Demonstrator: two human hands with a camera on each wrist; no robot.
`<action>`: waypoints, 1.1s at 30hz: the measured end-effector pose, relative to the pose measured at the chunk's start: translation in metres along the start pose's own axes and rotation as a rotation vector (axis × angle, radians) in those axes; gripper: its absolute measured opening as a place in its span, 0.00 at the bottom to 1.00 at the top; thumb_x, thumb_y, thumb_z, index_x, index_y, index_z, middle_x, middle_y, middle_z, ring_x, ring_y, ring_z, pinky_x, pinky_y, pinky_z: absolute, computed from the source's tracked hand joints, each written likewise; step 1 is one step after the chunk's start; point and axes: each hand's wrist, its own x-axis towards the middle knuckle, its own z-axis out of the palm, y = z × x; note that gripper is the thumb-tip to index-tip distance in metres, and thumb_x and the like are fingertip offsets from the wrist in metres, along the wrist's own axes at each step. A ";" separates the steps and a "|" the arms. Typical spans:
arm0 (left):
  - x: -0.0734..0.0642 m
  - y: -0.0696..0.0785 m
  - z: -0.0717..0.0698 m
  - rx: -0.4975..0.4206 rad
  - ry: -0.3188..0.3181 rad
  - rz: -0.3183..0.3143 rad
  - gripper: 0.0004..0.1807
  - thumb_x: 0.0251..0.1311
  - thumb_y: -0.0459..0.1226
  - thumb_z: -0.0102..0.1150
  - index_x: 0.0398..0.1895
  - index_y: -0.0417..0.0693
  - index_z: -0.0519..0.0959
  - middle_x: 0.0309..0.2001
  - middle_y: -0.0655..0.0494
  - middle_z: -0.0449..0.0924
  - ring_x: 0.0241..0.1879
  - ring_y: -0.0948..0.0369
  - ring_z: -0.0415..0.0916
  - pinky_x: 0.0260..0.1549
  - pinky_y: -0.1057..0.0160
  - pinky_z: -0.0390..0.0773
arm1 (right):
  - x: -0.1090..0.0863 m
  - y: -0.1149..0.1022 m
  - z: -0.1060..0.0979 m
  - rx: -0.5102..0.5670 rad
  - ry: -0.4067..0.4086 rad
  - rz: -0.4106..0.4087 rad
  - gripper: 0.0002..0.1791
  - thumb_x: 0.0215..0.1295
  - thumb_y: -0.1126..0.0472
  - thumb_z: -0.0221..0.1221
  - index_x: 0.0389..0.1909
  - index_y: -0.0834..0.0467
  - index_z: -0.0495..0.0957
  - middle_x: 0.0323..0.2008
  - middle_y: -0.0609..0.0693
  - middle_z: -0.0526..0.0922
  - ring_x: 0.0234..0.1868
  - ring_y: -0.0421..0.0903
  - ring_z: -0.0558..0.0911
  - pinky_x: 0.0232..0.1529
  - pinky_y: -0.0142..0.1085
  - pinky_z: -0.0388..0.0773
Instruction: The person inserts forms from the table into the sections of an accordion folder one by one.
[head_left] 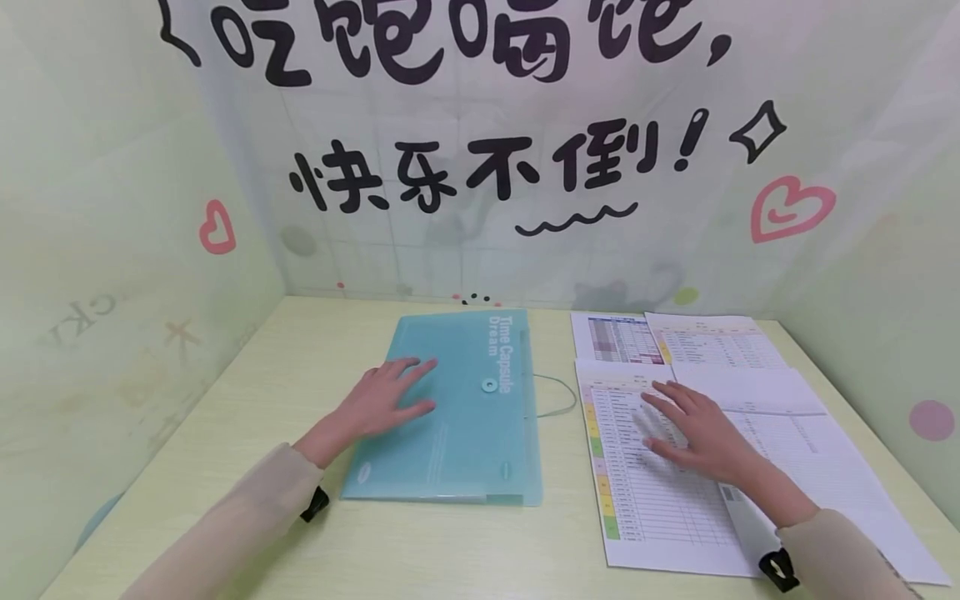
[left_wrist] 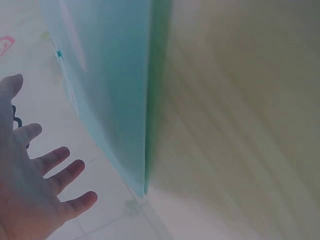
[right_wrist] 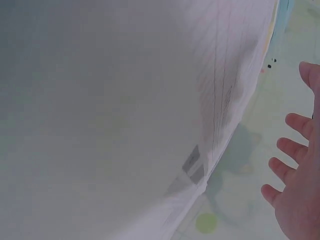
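hovering over the left part of one translucent blue file folder (head_left: 450, 425), the left hand (head_left: 382, 400) has its fingers spread and relaxed, grasping nothing. the folder lies flat on the pale table (head_left: 480, 550), lettered "time capsule dream", with one round button (head_left: 490, 385) and one thin cord (head_left: 575, 400) looping out past its right edge. farther right, four printed sheets show: a rear-left sheet (head_left: 618, 342), a front-left sheet (head_left: 660, 504) with coloured row labels, a rear-right sheet (head_left: 712, 343) and a front-right sheet (head_left: 832, 467). one right hand (head_left: 708, 433) is above the front-left sheet, fingers likewise loose, holding nothing.

only the head view takes in both hands and all four sheets. the left wrist view adds the left palm, apart from the folder; the right wrist view adds the right hand's palm side, fingers clear of the paper, and dark grey printed blocks (right_wrist: 190, 159) on a page.
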 end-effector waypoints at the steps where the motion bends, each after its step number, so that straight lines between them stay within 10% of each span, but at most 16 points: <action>1: 0.001 0.001 0.001 0.003 -0.006 0.003 0.35 0.55 0.56 0.48 0.64 0.51 0.60 0.56 0.44 0.63 0.54 0.48 0.60 0.45 0.43 0.59 | 0.001 -0.003 0.002 0.003 -0.009 -0.014 0.33 0.52 0.46 0.59 0.57 0.59 0.66 0.58 0.60 0.63 0.58 0.61 0.58 0.50 0.56 0.54; 33: 0.039 0.033 0.011 -0.006 -0.216 0.057 0.30 0.59 0.52 0.47 0.63 0.52 0.61 0.53 0.48 0.67 0.50 0.53 0.66 0.44 0.52 0.65 | 0.026 -0.083 0.017 0.164 -0.168 -0.420 0.27 0.57 0.44 0.54 0.56 0.52 0.69 0.56 0.51 0.68 0.58 0.51 0.63 0.50 0.49 0.61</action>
